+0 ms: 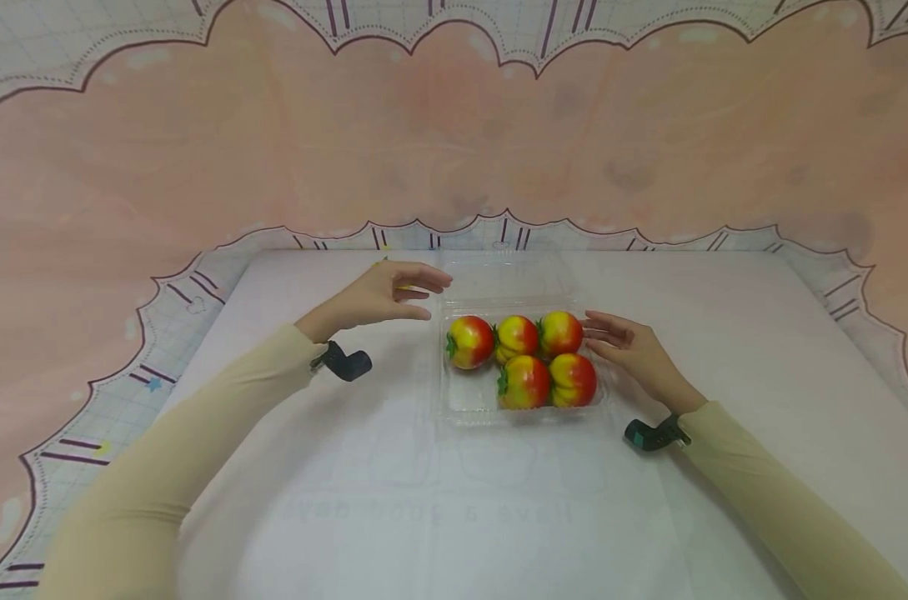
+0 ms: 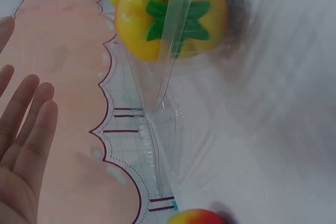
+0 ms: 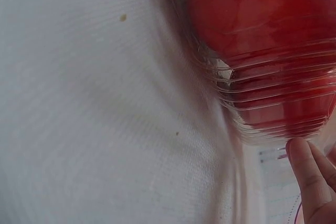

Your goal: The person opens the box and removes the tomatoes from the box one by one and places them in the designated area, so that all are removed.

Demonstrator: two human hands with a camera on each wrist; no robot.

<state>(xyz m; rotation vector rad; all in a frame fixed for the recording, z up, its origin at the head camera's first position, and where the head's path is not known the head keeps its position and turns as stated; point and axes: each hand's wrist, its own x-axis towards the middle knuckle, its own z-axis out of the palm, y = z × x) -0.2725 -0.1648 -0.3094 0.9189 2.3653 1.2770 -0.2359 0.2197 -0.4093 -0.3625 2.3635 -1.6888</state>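
A clear plastic clamshell box (image 1: 464, 402) stands on the table, its lid (image 1: 506, 279) folded back on the far side. Inside sit several red-and-yellow fruits with green leafy caps, like tomatoes or persimmons; one fruit (image 1: 470, 342) is at the left, its green cap (image 2: 178, 22) facing the left wrist camera. My left hand (image 1: 393, 292) hovers by the box's far left corner, fingers extended and holding nothing. On the opposite side, my right hand (image 1: 634, 354) has its extended fingertips (image 3: 298, 148) right at the box's ridged wall (image 3: 262, 98).
Another red-and-yellow fruit (image 2: 197, 217) lies outside the box, mostly hidden behind the left hand in the head view. White cloth (image 1: 348, 500) with faint print covers the table. A peach-coloured patterned curtain (image 1: 423, 133) rises behind it.
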